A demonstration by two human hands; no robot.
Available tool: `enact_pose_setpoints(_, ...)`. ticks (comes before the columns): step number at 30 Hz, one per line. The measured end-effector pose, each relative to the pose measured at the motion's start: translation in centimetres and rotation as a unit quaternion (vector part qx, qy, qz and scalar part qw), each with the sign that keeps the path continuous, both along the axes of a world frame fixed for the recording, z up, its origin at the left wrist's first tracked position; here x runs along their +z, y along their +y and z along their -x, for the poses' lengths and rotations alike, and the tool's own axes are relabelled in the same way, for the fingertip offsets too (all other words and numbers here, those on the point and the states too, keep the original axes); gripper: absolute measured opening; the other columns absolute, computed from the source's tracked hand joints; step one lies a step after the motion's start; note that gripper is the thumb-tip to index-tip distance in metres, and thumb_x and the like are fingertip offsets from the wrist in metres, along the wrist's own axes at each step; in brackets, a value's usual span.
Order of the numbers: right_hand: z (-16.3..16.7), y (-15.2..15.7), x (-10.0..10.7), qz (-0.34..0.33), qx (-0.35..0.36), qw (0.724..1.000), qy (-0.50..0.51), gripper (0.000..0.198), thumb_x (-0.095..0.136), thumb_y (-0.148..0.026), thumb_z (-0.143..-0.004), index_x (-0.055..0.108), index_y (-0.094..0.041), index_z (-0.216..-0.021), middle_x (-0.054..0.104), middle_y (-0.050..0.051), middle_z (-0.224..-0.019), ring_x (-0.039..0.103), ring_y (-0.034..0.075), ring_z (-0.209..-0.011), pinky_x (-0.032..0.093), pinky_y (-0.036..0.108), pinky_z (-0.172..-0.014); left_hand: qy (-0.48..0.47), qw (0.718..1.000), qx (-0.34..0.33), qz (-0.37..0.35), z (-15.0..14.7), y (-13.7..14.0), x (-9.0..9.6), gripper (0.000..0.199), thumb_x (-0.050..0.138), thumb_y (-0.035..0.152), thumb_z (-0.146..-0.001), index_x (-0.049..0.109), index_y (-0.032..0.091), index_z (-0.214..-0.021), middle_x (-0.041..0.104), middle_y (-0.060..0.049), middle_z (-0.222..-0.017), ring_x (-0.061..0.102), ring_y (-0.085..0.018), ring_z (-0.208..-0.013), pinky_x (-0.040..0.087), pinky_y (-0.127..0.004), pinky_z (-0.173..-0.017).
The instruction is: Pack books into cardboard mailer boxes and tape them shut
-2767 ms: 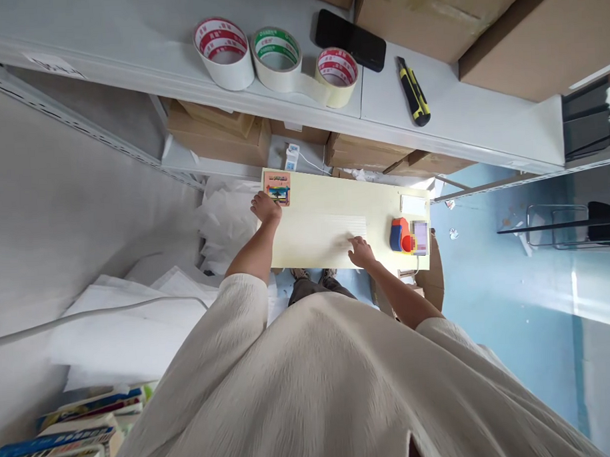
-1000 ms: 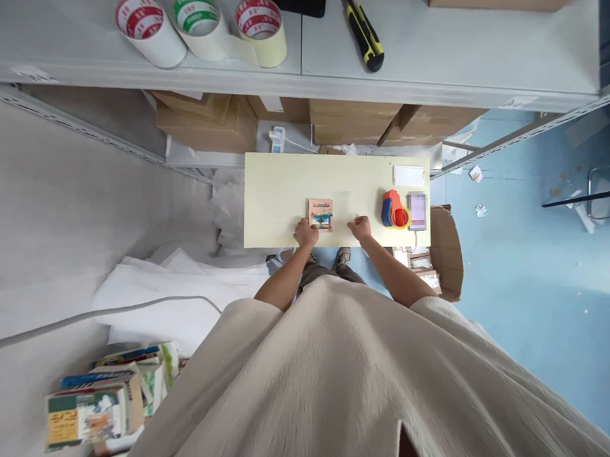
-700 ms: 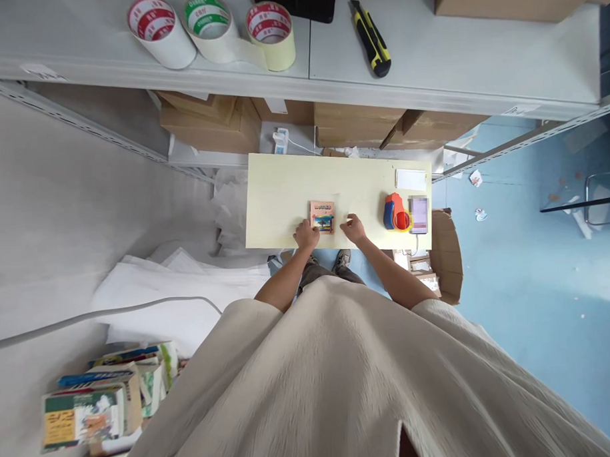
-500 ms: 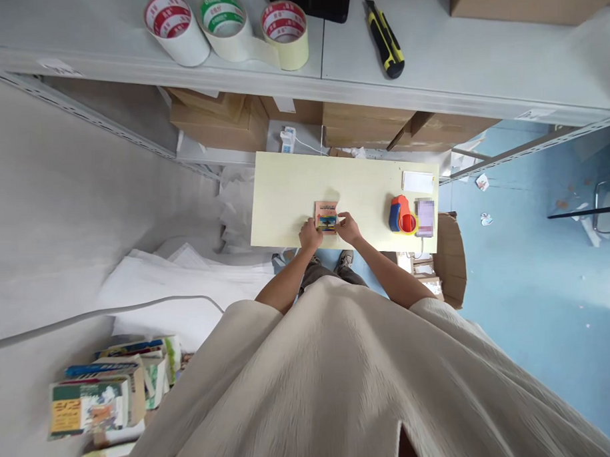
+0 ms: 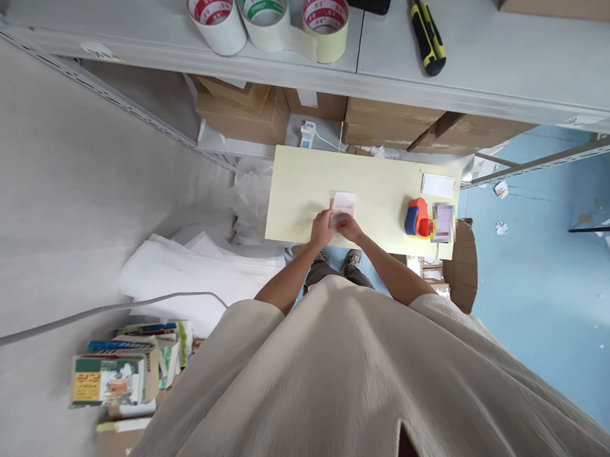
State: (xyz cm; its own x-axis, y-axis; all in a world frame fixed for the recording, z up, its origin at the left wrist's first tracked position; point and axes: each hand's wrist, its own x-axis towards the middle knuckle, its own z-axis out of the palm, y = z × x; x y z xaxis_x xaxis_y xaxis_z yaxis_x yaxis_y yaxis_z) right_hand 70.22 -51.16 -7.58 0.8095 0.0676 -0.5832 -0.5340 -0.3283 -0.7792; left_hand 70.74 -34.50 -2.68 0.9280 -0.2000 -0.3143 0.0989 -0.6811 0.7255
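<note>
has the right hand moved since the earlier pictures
Yes, leftward: judged against the tape dispenser on the table, the right hand is now farther away, close beside the left hand.

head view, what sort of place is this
Probably a storeroom or packing area: tape rolls and a utility knife lie on a shelf, with cardboard boxes below it.

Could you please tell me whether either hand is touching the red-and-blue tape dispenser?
No, the left hand and the right hand are both at the small booklet, with the tape dispenser apart to their right.
</note>
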Motion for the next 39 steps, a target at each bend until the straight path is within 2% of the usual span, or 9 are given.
enact_pose_setpoints(3, 0.0, -0.7, 0.3, -0.032, -0.042, 0.998, 0.046, 0.055, 0.078, -0.033, -0.076, 0.072, -0.025, -0.130, 0.076, 0.001, -0.091, 0.077, 0.028, -0.093, 0.065, 0.046, -0.093, 0.029, 0.996, -0.064, -0.056, 0.2, -0.3, 0.3, 0.060, 0.052, 0.001, -0.102, 0.072, 0.021, -0.155, 0.077, -0.017, -0.156, 0.070, -0.034, -0.147, 0.054, -0.048, -0.127)
enact_pose_setpoints(8, 0.1, -3.2, 1.3, 0.148, -0.120, 0.981, 0.045, 0.038, 0.075, -0.036, -0.082, 0.074, -0.024, -0.118, 0.082, 0.009, -0.108, 0.078, 0.030, -0.105, 0.063, 0.041, -0.096, 0.039, 0.981, -0.138, -0.129, 0.8, -0.3, 0.6, 0.062, 0.054, 0.005, -0.105, 0.063, 0.019, -0.165, 0.071, -0.020, -0.165, 0.065, -0.035, -0.154, 0.051, -0.051, -0.130)
enact_pose_setpoints(10, 0.1, -3.7, 1.5, 0.168, -0.133, 0.975, 0.063, 0.035, 0.072, -0.033, -0.082, 0.074, -0.023, -0.115, 0.082, 0.009, -0.106, 0.078, 0.028, -0.103, 0.062, 0.037, -0.092, 0.040, 0.982, -0.138, -0.126, 0.9, -0.3, 0.6, 0.061, 0.055, 0.006, -0.106, 0.062, 0.019, -0.165, 0.070, -0.020, -0.166, 0.066, -0.034, -0.154, 0.052, -0.049, -0.129)
enact_pose_setpoints(17, -0.2, -2.8, 2.1, 0.116, -0.162, 0.977, 0.075, 0.026, 0.076, -0.031, -0.077, 0.066, -0.024, -0.099, 0.072, 0.001, -0.089, 0.070, 0.021, -0.085, 0.058, 0.031, -0.075, 0.052, 0.991, -0.103, -0.065, 0.4, -0.7, 0.7, 0.064, 0.056, 0.006, -0.101, 0.065, 0.015, -0.163, 0.066, -0.023, -0.170, 0.064, -0.037, -0.155, 0.046, -0.052, -0.135)
enact_pose_setpoints(21, -0.3, -3.7, 3.3, 0.093, -0.164, 0.979, 0.073, 0.034, 0.077, -0.032, -0.077, 0.063, -0.026, -0.107, 0.070, -0.001, -0.090, 0.069, 0.019, -0.082, 0.058, 0.029, -0.071, 0.079, 0.994, -0.074, -0.013, 0.1, -1.4, 1.0, 0.062, 0.061, 0.008, -0.097, 0.069, 0.018, -0.158, 0.073, -0.020, -0.162, 0.067, -0.035, -0.153, 0.049, -0.051, -0.135)
enact_pose_setpoints(27, 0.6, -6.8, 5.8, 0.096, -0.115, 0.987, 0.061, 0.032, 0.077, -0.039, -0.081, 0.069, -0.024, -0.108, 0.072, -0.002, -0.082, 0.068, 0.019, -0.077, 0.058, 0.030, -0.073, 0.141, 0.987, -0.040, 0.060, 0.0, -5.0, 1.8, 0.048, 0.061, 0.025, -0.110, 0.064, 0.027, -0.159, 0.082, -0.014, -0.149, 0.076, -0.033, -0.141, 0.058, -0.046, -0.122)
enact_pose_setpoints(30, 0.9, -7.4, 7.0, 0.077, -0.137, 0.984, 0.082, 0.027, 0.080, -0.037, -0.082, 0.070, -0.022, -0.102, 0.073, -0.001, -0.079, 0.067, 0.018, -0.074, 0.056, 0.029, -0.071, 0.168, 0.981, -0.028, 0.094, 0.0, -6.2, 2.5, 0.040, 0.061, 0.034, -0.114, 0.064, 0.027, -0.153, 0.082, -0.014, -0.148, 0.078, -0.031, -0.138, 0.060, -0.041, -0.116)
enact_pose_setpoints(34, 0.6, -6.9, 8.4, 0.003, -0.184, 0.977, 0.108, 0.025, 0.078, -0.044, -0.092, 0.071, -0.022, -0.099, 0.076, 0.004, -0.087, 0.072, 0.018, -0.076, 0.057, 0.029, -0.072, 0.186, 0.974, -0.004, 0.129, -0.2, -5.9, 3.2, 0.029, 0.067, 0.044, -0.113, 0.066, 0.026, -0.136, 0.084, -0.011, -0.139, 0.081, -0.027, -0.127, 0.061, -0.036, -0.107)
enact_pose_setpoints(39, 0.0, -5.5, 8.3, -0.069, -0.138, 0.983, 0.096, 0.046, 0.075, -0.067, -0.096, 0.077, -0.023, -0.108, 0.081, 0.008, -0.105, 0.077, 0.021, -0.092, 0.061, 0.031, -0.083, 0.165, 0.978, 0.042, 0.120, -0.9, -4.4, 3.1, 0.013, 0.069, 0.037, -0.109, 0.068, 0.026, -0.115, 0.084, -0.006, -0.122, 0.079, -0.023, -0.111, 0.060, -0.032, -0.095)
